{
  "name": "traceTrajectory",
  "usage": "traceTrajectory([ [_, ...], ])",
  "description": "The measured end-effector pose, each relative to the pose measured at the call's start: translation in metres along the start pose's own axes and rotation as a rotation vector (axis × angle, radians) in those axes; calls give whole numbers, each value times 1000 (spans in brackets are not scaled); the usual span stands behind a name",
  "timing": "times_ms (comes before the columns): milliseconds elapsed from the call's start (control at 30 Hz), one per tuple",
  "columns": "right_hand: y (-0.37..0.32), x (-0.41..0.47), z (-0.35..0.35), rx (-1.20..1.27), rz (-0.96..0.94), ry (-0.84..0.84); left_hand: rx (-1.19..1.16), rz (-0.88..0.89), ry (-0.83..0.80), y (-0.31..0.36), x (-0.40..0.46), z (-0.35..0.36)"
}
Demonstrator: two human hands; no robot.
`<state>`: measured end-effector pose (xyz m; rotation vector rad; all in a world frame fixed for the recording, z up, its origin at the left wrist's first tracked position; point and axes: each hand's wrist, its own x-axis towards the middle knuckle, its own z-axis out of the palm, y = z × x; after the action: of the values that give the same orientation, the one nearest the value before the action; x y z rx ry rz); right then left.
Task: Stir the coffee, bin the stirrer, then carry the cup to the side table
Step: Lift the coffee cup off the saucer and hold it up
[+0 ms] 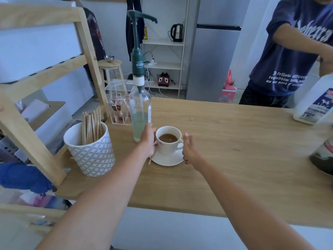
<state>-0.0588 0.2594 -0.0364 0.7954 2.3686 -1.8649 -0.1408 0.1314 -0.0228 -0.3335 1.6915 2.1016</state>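
Note:
A white cup (pixel 168 142) of brown coffee stands on a white saucer (pixel 168 159) on the wooden table (pixel 225 159). My left hand (pixel 148 139) lies against the cup's left side, fingers on the saucer's left rim, and a wooden stirrer (pixel 150 160) pokes out below it beside the saucer. My right hand (pixel 188 148) is at the saucer's right rim, just beside the cup's handle, thumb raised. Whether either hand actually grips the saucer is unclear.
A patterned pot (pixel 90 152) full of wooden stirrers stands left of the cup. A glass pump bottle (pixel 140 112) rises just behind my left hand, with a clear sachet box (pixel 118 103) beyond. A person (pixel 288 51) with a milk jug (pixel 313 101) stands at the far right.

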Motion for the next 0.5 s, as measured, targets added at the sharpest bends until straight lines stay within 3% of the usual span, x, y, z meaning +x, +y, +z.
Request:
traceTrajectory([
  [500, -4, 0, 1, 36, -67, -36, -64, -29, 25, -6, 10, 7],
])
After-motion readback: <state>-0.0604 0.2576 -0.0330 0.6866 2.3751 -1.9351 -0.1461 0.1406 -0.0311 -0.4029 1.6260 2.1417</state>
